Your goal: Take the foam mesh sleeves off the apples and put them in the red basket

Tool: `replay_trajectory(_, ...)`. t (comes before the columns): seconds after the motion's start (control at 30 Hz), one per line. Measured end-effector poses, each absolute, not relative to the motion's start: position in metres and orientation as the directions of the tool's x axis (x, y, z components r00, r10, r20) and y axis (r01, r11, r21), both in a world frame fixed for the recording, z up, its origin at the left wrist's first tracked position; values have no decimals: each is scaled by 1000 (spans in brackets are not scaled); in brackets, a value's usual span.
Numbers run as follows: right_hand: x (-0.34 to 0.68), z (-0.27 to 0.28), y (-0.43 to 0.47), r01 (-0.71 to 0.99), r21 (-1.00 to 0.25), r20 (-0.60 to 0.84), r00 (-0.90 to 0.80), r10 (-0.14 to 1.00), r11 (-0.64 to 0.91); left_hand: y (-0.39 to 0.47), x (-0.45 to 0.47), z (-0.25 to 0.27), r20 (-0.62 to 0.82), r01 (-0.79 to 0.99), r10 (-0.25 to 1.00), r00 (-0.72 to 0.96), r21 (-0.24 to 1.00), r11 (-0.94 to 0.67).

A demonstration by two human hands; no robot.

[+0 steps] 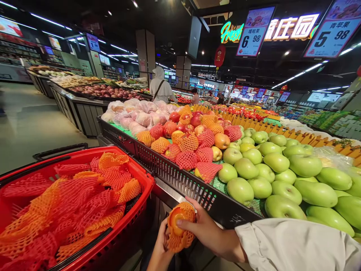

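Note:
An apple (175, 223), tinted orange inside an orange foam net (184, 211), sits between my two hands low in the middle. My left hand (161, 242) is closed around its left side and underside. From the right, my right hand (207, 229) grips it, thumb laid across the bare skin at the net's opening and fingers behind. To my left stands a red shopping basket (141, 171) holding many loose red and orange foam nets (84, 199). Netted apples (187, 142) lie on the black-edged display just beyond my hands.
Green apples (284, 188) fill the right of the display, and bagged pale pink fruit (146, 114) its far left. The black slatted display edge (175, 180) runs in front of me. Further back are an onion stand (98, 91) and a person in a white hooded top (160, 86).

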State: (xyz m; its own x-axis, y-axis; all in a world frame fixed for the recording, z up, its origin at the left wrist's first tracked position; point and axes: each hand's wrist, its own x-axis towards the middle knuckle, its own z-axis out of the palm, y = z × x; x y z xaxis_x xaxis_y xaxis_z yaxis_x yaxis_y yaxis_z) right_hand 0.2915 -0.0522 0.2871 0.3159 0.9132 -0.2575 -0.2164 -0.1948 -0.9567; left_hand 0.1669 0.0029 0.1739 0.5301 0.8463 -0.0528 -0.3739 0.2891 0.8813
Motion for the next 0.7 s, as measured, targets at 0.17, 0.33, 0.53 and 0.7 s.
replay_trajectory(0.17,290,295,-55,-141,-921,-383,167,908,-363,-5,160,192,202,-267,893,403,959,-96)
replay_trajectory(0.33,286,302,-57,-126,-877,-476,99,874,-464,-10,162,199,76,-309,894,442,948,72)
replay_trajectory(0.53,290,291,-40,-70,-881,-474,145,869,-468,36,176,237,175,-309,983,61,939,-148)
replay_trajectory(0.7,293,284,-42,72,-848,-509,165,845,-525,115,197,338,280,-252,911,-304,898,-360)
